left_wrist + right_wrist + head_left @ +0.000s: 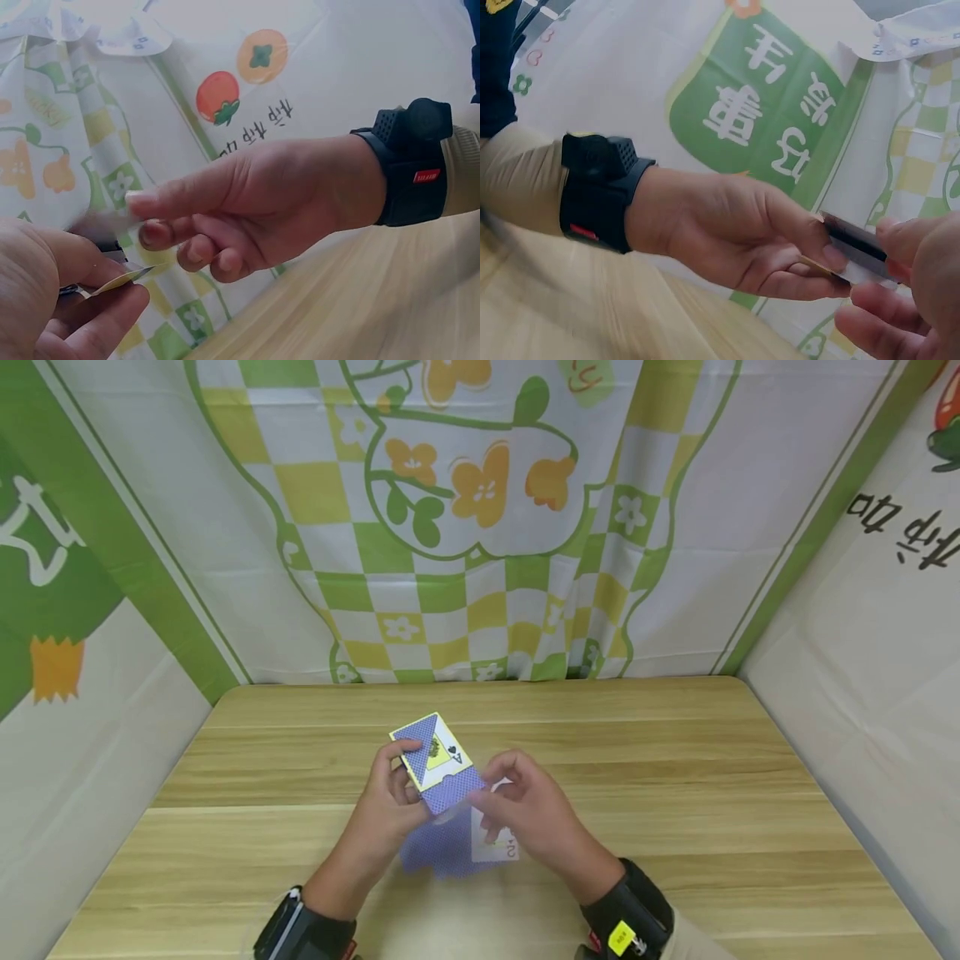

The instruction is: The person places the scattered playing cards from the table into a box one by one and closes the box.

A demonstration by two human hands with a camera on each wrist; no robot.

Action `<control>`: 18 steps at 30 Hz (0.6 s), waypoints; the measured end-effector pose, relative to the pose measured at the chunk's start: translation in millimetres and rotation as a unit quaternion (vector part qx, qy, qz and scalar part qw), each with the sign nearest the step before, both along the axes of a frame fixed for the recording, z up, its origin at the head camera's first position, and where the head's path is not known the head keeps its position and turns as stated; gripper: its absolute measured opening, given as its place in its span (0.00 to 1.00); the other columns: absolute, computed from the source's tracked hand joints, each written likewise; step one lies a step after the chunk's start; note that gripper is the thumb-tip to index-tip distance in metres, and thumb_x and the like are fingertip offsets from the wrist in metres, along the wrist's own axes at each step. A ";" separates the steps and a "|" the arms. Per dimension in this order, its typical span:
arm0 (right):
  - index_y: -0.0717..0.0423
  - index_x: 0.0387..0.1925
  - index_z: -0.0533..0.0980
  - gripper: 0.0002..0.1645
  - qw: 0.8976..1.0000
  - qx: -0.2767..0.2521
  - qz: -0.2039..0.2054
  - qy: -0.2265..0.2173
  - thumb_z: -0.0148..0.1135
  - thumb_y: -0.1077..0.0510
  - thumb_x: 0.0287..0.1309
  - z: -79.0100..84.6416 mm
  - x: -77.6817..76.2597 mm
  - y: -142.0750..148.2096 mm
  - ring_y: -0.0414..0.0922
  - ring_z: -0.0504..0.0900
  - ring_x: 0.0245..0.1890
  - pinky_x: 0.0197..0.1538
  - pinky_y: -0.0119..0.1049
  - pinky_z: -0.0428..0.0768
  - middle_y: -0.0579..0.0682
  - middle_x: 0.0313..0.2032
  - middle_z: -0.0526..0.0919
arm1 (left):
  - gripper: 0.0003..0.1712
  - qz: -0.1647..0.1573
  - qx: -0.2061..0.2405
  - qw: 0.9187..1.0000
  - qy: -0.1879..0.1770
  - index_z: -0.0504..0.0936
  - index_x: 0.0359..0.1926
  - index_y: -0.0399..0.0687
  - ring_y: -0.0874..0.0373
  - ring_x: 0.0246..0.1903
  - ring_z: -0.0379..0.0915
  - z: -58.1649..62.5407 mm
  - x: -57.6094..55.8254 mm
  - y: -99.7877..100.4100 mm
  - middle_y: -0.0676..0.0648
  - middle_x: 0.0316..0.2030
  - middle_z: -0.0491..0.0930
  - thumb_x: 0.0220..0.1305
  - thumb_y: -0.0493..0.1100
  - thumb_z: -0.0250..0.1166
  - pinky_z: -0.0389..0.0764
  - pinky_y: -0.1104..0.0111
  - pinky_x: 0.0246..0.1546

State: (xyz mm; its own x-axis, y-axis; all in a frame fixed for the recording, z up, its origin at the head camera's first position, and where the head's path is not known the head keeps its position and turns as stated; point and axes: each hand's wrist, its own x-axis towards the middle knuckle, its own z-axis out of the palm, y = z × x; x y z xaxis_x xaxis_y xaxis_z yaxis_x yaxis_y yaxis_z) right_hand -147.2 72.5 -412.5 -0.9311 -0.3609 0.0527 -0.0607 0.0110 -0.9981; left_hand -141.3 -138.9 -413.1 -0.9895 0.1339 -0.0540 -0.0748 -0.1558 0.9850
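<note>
**Handling a Card Case Above Loose Cards, About Midway**

Taking 12 o'clock in the head view as the table's far edge: holding up, above the middle of the pale wood-grain table [675,793], a flat, oblong playing-card case [430,752] in white and blue with yellow edging, marked with an ace of spades and angled with its notched end toward 5 o'clock. Revealing, beyond that notch, what looks like a flat, blue-patterned card stack [452,792].

Gripping the case from 8 o'clock with the left hand [382,814], fingers curled round its side. Meeting the stack from 4 o'clock with the right hand [532,806], seemingly pinching a corner between thumb and forefinger. Impossible to tell how firmly, given the blur in the left wrist view.

Lying lower, toward 6 o'clock: hazy blue-patterned loose cards [442,856], overlapped at 3 o'clock by a white-faced rectangular card [491,853], partly hidden behind the right hand.

Judging by the layout, partway along: already open at the notched end, with some cards outside. Left unfinished: the stack, apparently neither fully inside nor fully clear, and the loose cards, not squared into one pile. Impossible to tell whether sliding inward or outward.
</note>
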 end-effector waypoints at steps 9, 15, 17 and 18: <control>0.54 0.46 0.73 0.16 0.989 0.088 -0.062 0.099 0.70 0.58 0.61 -7.8 -2.6 2.7 0.40 0.75 0.24 0.25 0.31 0.78 0.50 0.30 0.75 | 0.50 -0.052 -0.012 0.999 -0.013 0.52 0.69 0.50 0.46 0.49 0.81 0.3 5.7 5.6 0.33 0.60 0.69 0.52 0.23 0.68 0.86 0.62 0.43; 0.54 0.46 0.76 0.17 0.979 0.146 -0.099 0.103 0.73 0.56 0.59 -10.2 -11.3 7.6 0.43 0.76 0.28 0.27 0.31 0.76 0.47 0.31 0.77 | 0.49 -0.040 -0.020 0.999 -0.017 0.53 0.69 0.50 0.46 0.50 0.81 2.6 5.3 4.5 0.33 0.61 0.69 0.53 0.22 0.67 0.85 0.63 0.43; 0.53 0.46 0.77 0.16 0.976 0.158 -0.111 0.097 0.73 0.56 0.59 -10.9 -14.6 9.4 0.43 0.75 0.30 0.29 0.31 0.76 0.46 0.32 0.77 | 0.48 -0.037 -0.021 0.999 -0.013 0.53 0.69 0.48 0.47 0.49 0.81 3.1 5.1 4.1 0.33 0.60 0.69 0.53 0.22 0.67 0.85 0.63 0.42; 0.52 0.46 0.77 0.15 0.974 0.166 -0.118 0.095 0.72 0.56 0.60 -11.8 -16.4 10.4 0.43 0.75 0.30 0.30 0.31 0.76 0.46 0.33 0.77 | 0.48 -0.035 -0.020 0.999 -0.012 0.53 0.69 0.48 0.47 0.49 0.81 3.5 5.1 3.7 0.33 0.60 0.69 0.53 0.23 0.67 0.85 0.63 0.42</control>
State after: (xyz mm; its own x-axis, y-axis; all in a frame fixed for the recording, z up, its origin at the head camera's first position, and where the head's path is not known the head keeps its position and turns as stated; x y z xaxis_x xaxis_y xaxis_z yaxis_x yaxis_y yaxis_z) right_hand -163.6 82.9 -424.3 -0.9750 -0.1639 0.1498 -0.2012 0.3673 -0.9081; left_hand -136.3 -135.2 -409.6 -0.9762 0.2001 -0.0833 -0.1069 -0.1104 0.9881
